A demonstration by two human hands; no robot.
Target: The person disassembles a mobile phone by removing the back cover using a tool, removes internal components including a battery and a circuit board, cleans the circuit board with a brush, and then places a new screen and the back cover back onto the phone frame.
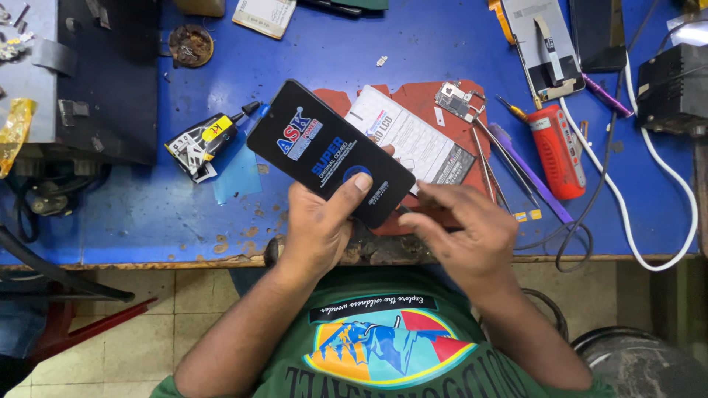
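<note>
My left hand (321, 225) grips a black phone display panel (328, 151) with printed protective film, held tilted over the blue workbench, thumb pressed on its face. At the panel's lower right corner my right hand (461, 232) has its fingers pinched together; whether they hold the film edge I cannot tell. Under the panel lies a white and black printed card (417, 144) on a red mat (420, 99).
Right of the mat lie a small circuit board (459, 99), tweezers (490, 166), a purple pry tool (531, 177) and a red screwdriver handle (557, 151). A glue tube (206, 140) lies left. An opened phone (542, 48) and white cable (634, 206) sit at right.
</note>
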